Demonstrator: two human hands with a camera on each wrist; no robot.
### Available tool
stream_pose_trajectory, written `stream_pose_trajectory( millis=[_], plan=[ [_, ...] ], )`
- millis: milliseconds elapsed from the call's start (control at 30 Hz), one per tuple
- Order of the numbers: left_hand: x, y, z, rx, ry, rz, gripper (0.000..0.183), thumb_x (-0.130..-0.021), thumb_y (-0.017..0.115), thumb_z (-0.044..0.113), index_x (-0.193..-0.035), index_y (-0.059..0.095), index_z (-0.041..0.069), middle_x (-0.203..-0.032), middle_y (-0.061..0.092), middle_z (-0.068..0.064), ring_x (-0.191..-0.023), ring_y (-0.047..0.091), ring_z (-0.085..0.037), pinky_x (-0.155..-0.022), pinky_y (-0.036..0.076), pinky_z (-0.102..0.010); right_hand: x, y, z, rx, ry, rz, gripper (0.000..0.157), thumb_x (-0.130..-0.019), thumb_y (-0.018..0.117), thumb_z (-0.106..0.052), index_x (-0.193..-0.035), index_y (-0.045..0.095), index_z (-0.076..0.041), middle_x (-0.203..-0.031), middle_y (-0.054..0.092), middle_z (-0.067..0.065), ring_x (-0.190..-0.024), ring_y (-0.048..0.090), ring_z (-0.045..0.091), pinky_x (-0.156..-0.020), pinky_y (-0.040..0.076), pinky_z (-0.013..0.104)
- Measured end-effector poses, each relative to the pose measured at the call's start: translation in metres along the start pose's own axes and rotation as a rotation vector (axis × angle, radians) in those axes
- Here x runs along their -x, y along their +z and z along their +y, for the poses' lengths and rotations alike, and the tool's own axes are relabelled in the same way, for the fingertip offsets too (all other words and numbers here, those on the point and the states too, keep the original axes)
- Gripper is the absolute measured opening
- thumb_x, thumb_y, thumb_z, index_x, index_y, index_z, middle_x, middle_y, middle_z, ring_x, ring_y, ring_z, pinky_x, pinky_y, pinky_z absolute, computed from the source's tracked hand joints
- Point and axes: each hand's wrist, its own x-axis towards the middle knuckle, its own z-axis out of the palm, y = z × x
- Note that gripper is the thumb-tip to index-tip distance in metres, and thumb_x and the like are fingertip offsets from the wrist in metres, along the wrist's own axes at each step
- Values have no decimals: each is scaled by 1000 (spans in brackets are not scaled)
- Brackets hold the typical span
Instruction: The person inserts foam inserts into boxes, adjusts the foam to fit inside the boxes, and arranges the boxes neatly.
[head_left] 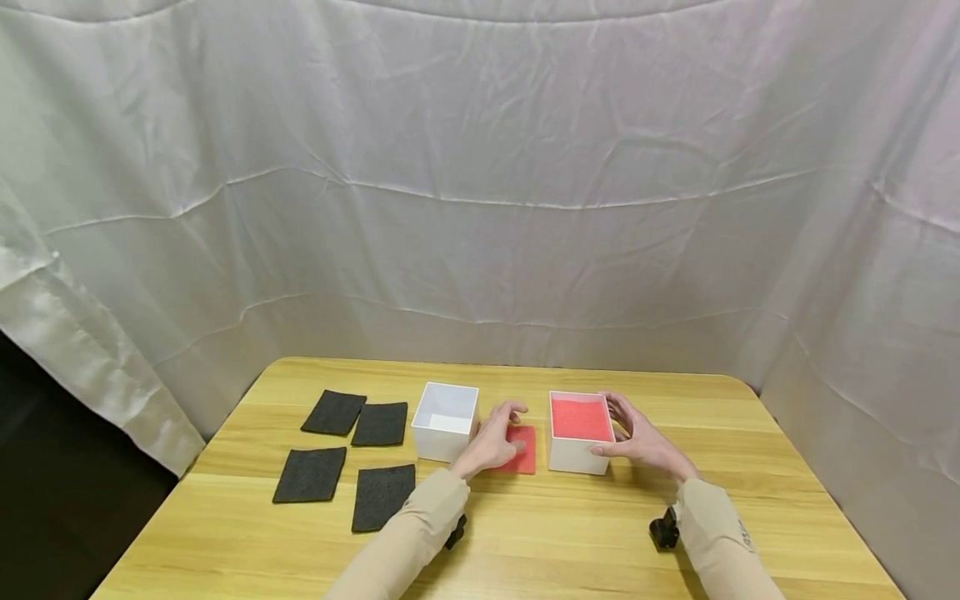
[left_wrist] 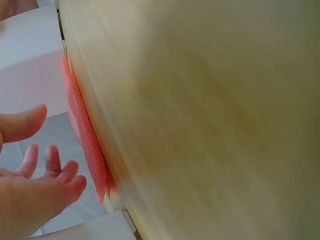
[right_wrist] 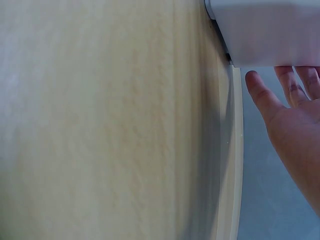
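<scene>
A red foam square (head_left: 527, 457) lies on the table between two white boxes. Over it hovers my left hand (head_left: 491, 440), thumb and fingers loosely bent and spread; the left wrist view shows a gap between the fingers and the red square (left_wrist: 85, 130). To the right, a white box (head_left: 577, 456) has red foam (head_left: 581, 419) filling its top nearly to the rim. My right hand (head_left: 637, 437) grips that box at its right side, thumb on the front face and fingers toward the back corner. Left of the red square stands another white box (head_left: 442, 443), open-topped, its pale floor showing.
Several black squares lie flat on the table's left half, the nearest black square (head_left: 382, 500) close to my left forearm. The wooden table (head_left: 555, 550) has rounded far corners. Behind it hangs a pale curtain (head_left: 480, 250), wrapping round both sides.
</scene>
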Motion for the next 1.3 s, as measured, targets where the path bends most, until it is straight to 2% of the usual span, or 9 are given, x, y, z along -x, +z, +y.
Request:
stream_pose_trajectory(
  millis=[267, 467, 533, 633, 733, 767, 1100, 1300],
  plan=[
    [-1, -2, 1, -66, -16, -47, 55, -84, 71, -3, -135, 49, 4, -125, 55, -19, -116, 53, -33, -106, 39, -52, 0, 0, 1, -11, -4, -3, 96, -80, 83, -8, -153, 21, 5, -158, 27, 33, -149, 18, 53, -102, 33, 3],
    [0, -3, 0, -107, 10, -63, 57, -81, 71, -6, -133, 48, 2, -122, 55, -20, -112, 53, -33, -99, 42, -44, 0, 0, 2, -6, 9, -3, 98, -80, 83, -8, -154, 19, 5, -159, 25, 33, -149, 17, 53, -103, 32, 3],
    [0, -3, 0, -122, 8, -69, 59, -79, 72, -6, -133, 48, 2, -121, 55, -19, -110, 53, -31, -97, 42, -42, 0, 0, 2, 1, 12, -4, 98, -80, 83, -9, -154, 19, 5, -159, 25, 32, -150, 17, 52, -108, 34, 9],
    [-1, -2, 0, -148, 1, -81, 62, -77, 72, -7, -133, 48, 3, -121, 55, -18, -109, 52, -29, -99, 41, -43, 0, 0, 2, 6, 12, -4, 98, -80, 83, -9, -154, 20, 4, -159, 25, 32, -150, 18, 52, -109, 34, 11],
    [0, -2, 0, -160, -5, -99, 65, -76, 73, -8, -134, 47, 4, -123, 56, -17, -110, 52, -28, -101, 39, -45, 0, 0, 2, 9, 6, -2, 96, -80, 83, -8, -153, 21, 4, -159, 27, 32, -149, 19, 52, -109, 34, 10],
    [0, -2, 1, -163, -4, -103, 65, -75, 73, -9, -134, 47, 4, -123, 56, -17, -110, 52, -28, -102, 39, -44, 0, -1, 2, 4, 4, -2, 96, -80, 83, -8, -153, 22, 4, -158, 27, 32, -149, 19, 52, -104, 33, 5],
    [1, -3, 0, -123, -12, -116, 66, -73, 80, -8, -131, 50, 1, -120, 58, -15, -110, 54, -28, -102, 45, -41, 0, -1, 2, 11, -5, 0, 94, -80, 82, -8, -152, 23, 3, -157, 29, 31, -148, 21, 53, -106, 34, 7],
    [2, -4, 0, -84, -17, -129, 66, -72, 83, -7, -130, 52, -1, -118, 58, -16, -110, 54, -28, -105, 45, -41, -1, -1, 2, -3, -4, -3, 95, -80, 82, -7, -153, 22, 4, -157, 28, 32, -148, 20, 54, -103, 34, 4]
  ],
)
